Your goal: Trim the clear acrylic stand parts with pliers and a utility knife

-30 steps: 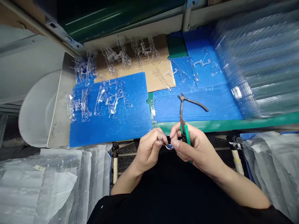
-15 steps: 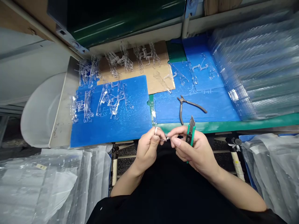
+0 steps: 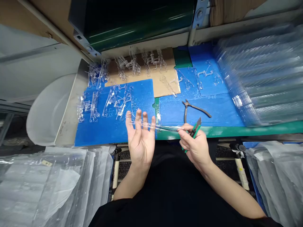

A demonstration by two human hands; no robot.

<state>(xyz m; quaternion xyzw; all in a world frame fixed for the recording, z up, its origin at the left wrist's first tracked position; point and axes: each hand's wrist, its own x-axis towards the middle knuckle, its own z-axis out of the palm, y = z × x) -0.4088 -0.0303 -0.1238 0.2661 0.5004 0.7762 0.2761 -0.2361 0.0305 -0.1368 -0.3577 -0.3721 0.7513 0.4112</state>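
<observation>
My left hand [image 3: 140, 138] is open, palm up, fingers spread, at the front edge of the blue mat [image 3: 113, 132]. A thin clear plastic strip [image 3: 163, 127] runs across its fingertips to my right hand [image 3: 195, 146]. My right hand is closed around a green-handled utility knife [image 3: 195, 128], blade pointing up and away, and pinches the strip's right end. Grey pliers [image 3: 193, 108] lie on the blue mat just beyond the knife. Several clear plastic moulded parts [image 3: 117, 101] lie on the mat beyond my left hand.
More clear parts [image 3: 142, 63] sit on a cardboard sheet [image 3: 165, 86] at the back. A stack of clear plastic trays [image 3: 265, 75] fills the right side. A white chute [image 3: 49, 110] stands at the left. Plastic bags [image 3: 47, 183] hang below the bench on both sides.
My left hand opened and moved left and forward, away from the right. The two hands had pinched a small clear piece together; now a clear strip stretches between them. The view shifted slightly.
</observation>
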